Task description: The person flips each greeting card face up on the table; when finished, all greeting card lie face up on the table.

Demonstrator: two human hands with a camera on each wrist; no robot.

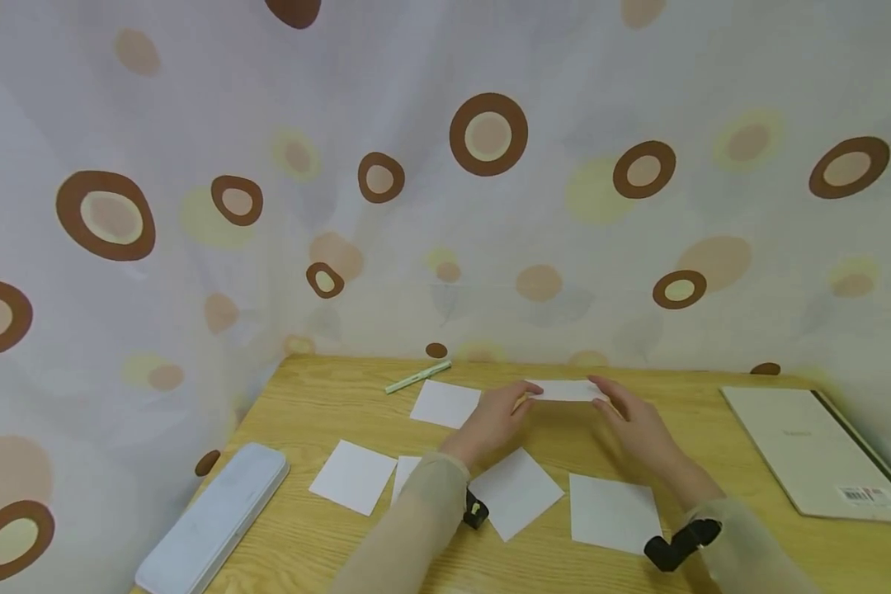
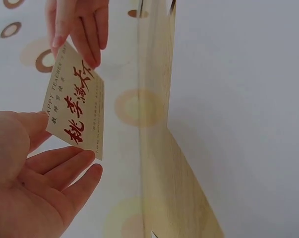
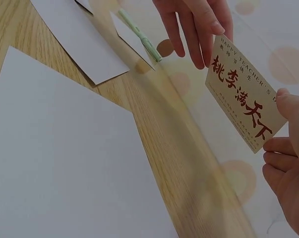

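Between both hands, raised above the far part of the table, is a greeting card (image 1: 567,390). Its printed face, with large red Chinese characters and the words "Happy Teacher's Day", shows in the left wrist view on the card (image 2: 79,99) and in the right wrist view on the same card (image 3: 241,94). My left hand (image 1: 492,417) pinches one end between thumb and fingers. At the opposite end my right hand (image 1: 641,429) pinches it the same way. In the head view the card is seen at a low slant with its white side showing.
White cards lie about the wooden table: one (image 1: 352,477) at left, one (image 1: 445,404) behind my left hand, one (image 1: 516,495) between my forearms, one (image 1: 615,513) by my right wrist. A green pen (image 1: 418,377), a pale case (image 1: 214,520) and a flat cream tablet-like board (image 1: 817,450) lie around them.
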